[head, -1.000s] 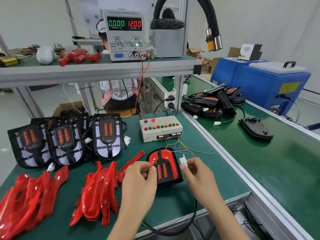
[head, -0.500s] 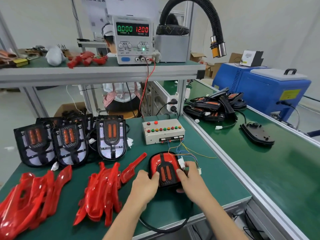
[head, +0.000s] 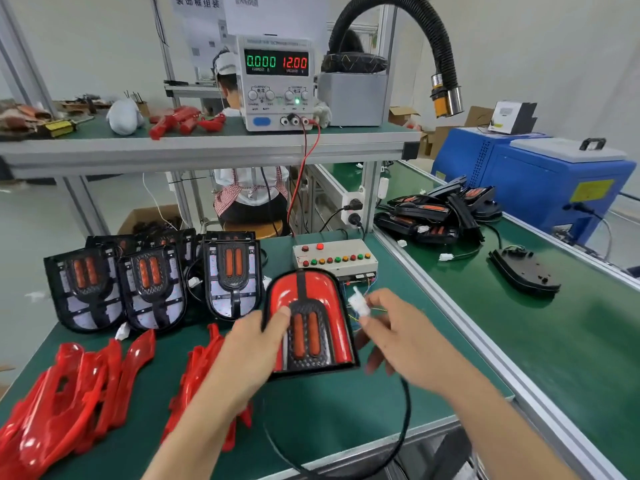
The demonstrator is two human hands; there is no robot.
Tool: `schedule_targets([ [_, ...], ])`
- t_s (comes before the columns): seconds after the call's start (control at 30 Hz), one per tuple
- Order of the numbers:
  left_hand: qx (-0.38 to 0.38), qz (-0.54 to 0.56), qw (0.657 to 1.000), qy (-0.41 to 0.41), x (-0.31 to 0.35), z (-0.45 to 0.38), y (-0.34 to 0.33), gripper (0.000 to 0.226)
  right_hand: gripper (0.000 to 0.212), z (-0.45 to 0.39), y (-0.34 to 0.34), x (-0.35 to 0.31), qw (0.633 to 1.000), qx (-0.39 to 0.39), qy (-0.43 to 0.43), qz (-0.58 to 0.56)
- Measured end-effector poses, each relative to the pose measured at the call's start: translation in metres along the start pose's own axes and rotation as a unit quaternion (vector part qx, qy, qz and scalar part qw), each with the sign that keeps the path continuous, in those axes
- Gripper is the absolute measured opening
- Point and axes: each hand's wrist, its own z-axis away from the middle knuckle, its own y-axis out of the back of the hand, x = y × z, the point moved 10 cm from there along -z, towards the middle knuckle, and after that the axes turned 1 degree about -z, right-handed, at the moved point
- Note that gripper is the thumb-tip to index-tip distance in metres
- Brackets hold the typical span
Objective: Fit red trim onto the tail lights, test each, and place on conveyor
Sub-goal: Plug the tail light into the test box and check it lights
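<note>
My left hand grips the left edge of a tail light with red trim, lifted and tilted up above the green bench. My right hand pinches the light's white connector just right of the light. The light's black cable loops down under my right wrist. The test box with coloured buttons sits behind the light. Loose red trims lie in piles at the front left, and untrimmed black tail lights stand in a row behind them. The green conveyor runs along the right.
A power supply reading 12.00 sits on the upper shelf. Several finished lights are heaped at the conveyor's far end, and one lies face down nearer. A blue machine stands beyond. Another person sits behind the shelf frame.
The tail light has come up off the bench, tilted toward me in my left hand. My right hand now holds the white connector out to the right of the light.
</note>
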Motion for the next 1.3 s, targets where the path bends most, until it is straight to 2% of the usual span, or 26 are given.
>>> schedule_targets([
  [0.1, -0.031, -0.015, 0.997, -0.068, 0.025, 0.000, 0.029, 0.037, 0.015, -0.018, 0.040, -0.031, 0.991, 0.051, 0.043, 0.117],
  [0.17, -0.055, -0.049, 0.992, -0.101, 0.037, 0.003, 0.042, 0.045, 0.020, -0.032, 0.057, -0.060, 0.960, 0.072, 0.098, 0.251],
  [0.23, -0.065, -0.073, 0.989, -0.111, 0.042, 0.004, 0.050, 0.061, 0.022, -0.041, 0.060, -0.089, 0.901, 0.081, 0.154, 0.397],
  [0.33, -0.075, -0.047, 0.991, -0.096, 0.041, 0.003, 0.050, 0.059, 0.018, -0.042, 0.054, -0.127, 0.795, 0.132, 0.219, 0.551],
  [0.4, -0.081, -0.041, 0.992, -0.087, 0.036, 0.004, 0.045, 0.048, 0.022, -0.035, 0.039, -0.145, 0.754, 0.148, 0.238, 0.594],
  [0.43, -0.084, -0.044, 0.992, -0.088, 0.033, 0.006, 0.041, 0.042, 0.025, -0.032, 0.032, -0.149, 0.748, 0.144, 0.234, 0.604],
  [0.5, -0.089, -0.046, 0.990, -0.100, 0.031, 0.011, 0.035, 0.039, 0.029, -0.024, 0.019, -0.157, 0.754, 0.135, 0.220, 0.604],
  [0.6, -0.105, -0.020, 0.986, -0.129, 0.035, 0.018, 0.030, 0.044, 0.033, -0.012, 0.012, -0.164, 0.784, 0.125, 0.222, 0.567],
  [0.67, -0.131, 0.059, 0.982, -0.126, 0.036, 0.023, 0.028, 0.034, 0.044, -0.001, 0.016, -0.164, 0.833, 0.084, 0.226, 0.498],
  [0.73, -0.153, 0.175, 0.970, -0.076, 0.027, 0.024, 0.031, 0.034, 0.055, 0.014, 0.024, -0.152, 0.898, 0.012, 0.194, 0.395],
  [0.8, -0.142, 0.303, 0.942, -0.011, 0.013, 0.023, 0.037, 0.033, 0.056, 0.036, 0.030, -0.149, 0.950, -0.053, 0.200, 0.234],
  [0.83, -0.129, 0.361, 0.923, 0.022, 0.006, 0.022, 0.039, 0.032, 0.053, 0.045, 0.040, -0.151, 0.962, -0.047, 0.225, 0.149],
  [0.87, -0.116, 0.408, 0.904, 0.042, 0.000, 0.021, 0.039, 0.033, 0.054, 0.050, 0.054, -0.152, 0.965, -0.009, 0.246, 0.094],
  [0.9, -0.105, 0.445, 0.888, 0.047, -0.002, 0.021, 0.040, 0.033, 0.062, 0.054, 0.069, -0.150, 0.958, 0.052, 0.268, 0.087],
  [0.97, -0.092, 0.486, 0.868, 0.032, 0.003, 0.020, 0.041, 0.031, 0.064, 0.059, 0.077, -0.149, 0.926, 0.149, 0.290, 0.192],
  [1.0, -0.091, 0.498, 0.862, 0.026, 0.004, 0.020, 0.040, 0.030, 0.050, 0.059, 0.071, -0.149, 0.906, 0.165, 0.305, 0.244],
  [1.03, -0.091, 0.501, 0.860, 0.029, 0.005, 0.020, 0.039, 0.029, 0.035, 0.057, 0.062, -0.144, 0.897, 0.151, 0.315, 0.271],
  [1.13, -0.093, 0.489, 0.866, 0.039, 0.005, 0.017, 0.032, 0.030, 0.067, 0.048, 0.043, -0.116, 0.919, 0.098, 0.280, 0.260],
  [1.17, -0.095, 0.486, 0.867, 0.044, 0.007, 0.018, 0.030, 0.031, 0.064, 0.049, 0.042, -0.108, 0.925, 0.104, 0.278, 0.237],
  [1.3, -0.094, 0.499, 0.860, 0.052, 0.010, 0.018, 0.021, 0.030, 0.030, 0.058, 0.026, -0.084, 0.925, 0.147, 0.285, 0.202],
])
